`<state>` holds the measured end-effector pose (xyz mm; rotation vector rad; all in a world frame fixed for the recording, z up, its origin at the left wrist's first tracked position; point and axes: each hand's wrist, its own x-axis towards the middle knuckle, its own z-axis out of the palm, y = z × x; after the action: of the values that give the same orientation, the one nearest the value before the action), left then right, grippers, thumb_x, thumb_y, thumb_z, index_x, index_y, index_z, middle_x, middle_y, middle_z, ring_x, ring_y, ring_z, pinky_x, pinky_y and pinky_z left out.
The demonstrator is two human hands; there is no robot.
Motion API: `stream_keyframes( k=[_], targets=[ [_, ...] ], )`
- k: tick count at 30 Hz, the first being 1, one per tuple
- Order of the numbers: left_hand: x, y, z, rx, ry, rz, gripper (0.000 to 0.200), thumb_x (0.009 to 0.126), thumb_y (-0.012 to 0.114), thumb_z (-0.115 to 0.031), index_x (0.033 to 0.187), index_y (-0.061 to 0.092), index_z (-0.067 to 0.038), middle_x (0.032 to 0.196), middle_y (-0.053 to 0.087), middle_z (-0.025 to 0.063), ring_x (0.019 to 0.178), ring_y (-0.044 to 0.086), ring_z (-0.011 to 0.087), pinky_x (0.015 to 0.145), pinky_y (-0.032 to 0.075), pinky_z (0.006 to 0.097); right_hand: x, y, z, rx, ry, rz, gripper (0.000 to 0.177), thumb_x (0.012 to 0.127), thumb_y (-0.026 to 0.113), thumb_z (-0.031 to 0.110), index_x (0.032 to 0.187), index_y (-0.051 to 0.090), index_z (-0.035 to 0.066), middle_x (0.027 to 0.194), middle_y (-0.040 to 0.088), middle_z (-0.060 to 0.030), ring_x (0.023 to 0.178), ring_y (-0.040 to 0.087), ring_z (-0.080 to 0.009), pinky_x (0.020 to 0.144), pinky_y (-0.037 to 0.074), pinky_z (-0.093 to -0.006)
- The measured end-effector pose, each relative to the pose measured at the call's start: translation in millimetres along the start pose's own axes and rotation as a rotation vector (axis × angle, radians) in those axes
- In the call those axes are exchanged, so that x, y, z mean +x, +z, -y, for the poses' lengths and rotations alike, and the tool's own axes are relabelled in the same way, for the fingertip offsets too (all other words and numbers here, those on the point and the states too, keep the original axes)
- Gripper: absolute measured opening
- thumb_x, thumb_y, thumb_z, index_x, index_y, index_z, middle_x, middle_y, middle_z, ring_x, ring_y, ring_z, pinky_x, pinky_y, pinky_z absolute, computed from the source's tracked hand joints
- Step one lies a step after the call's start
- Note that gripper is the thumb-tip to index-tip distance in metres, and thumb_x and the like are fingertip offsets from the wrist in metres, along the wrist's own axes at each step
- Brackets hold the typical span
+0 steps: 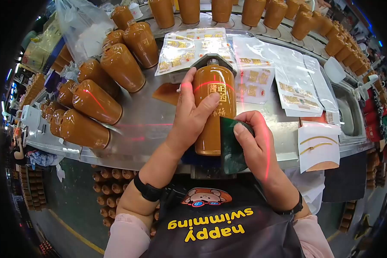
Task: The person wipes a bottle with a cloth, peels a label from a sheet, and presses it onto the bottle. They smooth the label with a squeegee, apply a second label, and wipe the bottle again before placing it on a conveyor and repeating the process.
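Observation:
A glossy brown bottle (207,139) with gold characters lies in front of me on the steel workbench, its neck pointing away into a dark angled holder (192,64). My left hand (187,118) is wrapped around the bottle's left side, the thumb resting on its front near the lettering. Between the thumb and fingers of my right hand (257,144) is a dark green flexible sheet (232,150), which overlaps the bottle's lower right side. Red laser lines cross the bottle and my right forearm.
Several brown bottles (122,68) stand at the left of the bench (142,124). Sheets of gold decals (193,43) lie behind the holder and to the right (296,92). More bottles (253,12) line a conveyor at the back. A sink (350,112) is at the right.

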<state>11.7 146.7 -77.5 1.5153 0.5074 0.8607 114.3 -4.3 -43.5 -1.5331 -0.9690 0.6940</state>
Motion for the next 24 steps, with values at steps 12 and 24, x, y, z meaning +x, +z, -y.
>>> stream_keyframes(
  k=[12,24],
  targets=[
    [-4,-9,-3,-0.062,-0.047,0.076,0.084,0.092,0.063,-0.025,0.151,0.012,0.006,0.148,0.030,0.0230,0.136,0.034,0.0273,0.113,0.028,0.0366,8,-27,13,-0.279,-0.263,-0.078,0.025,0.094,0.053,0.003,0.117,0.052,-0.003,0.097,0.063,-0.0185,0.087,0.063,-0.0276,0.079,0.050,-0.0359],
    [-2,-3,-5,-0.066,-0.023,0.019,0.076,0.093,0.062,-0.024,0.147,0.019,0.009,0.144,0.036,0.0240,0.132,0.039,0.0266,0.110,0.032,0.0364,33,-11,-4,-0.764,-0.589,0.054,0.066,0.074,0.055,-0.011,0.138,0.050,0.004,0.130,0.049,-0.0316,0.117,0.052,-0.0443,0.099,0.046,-0.0470]
  ],
)
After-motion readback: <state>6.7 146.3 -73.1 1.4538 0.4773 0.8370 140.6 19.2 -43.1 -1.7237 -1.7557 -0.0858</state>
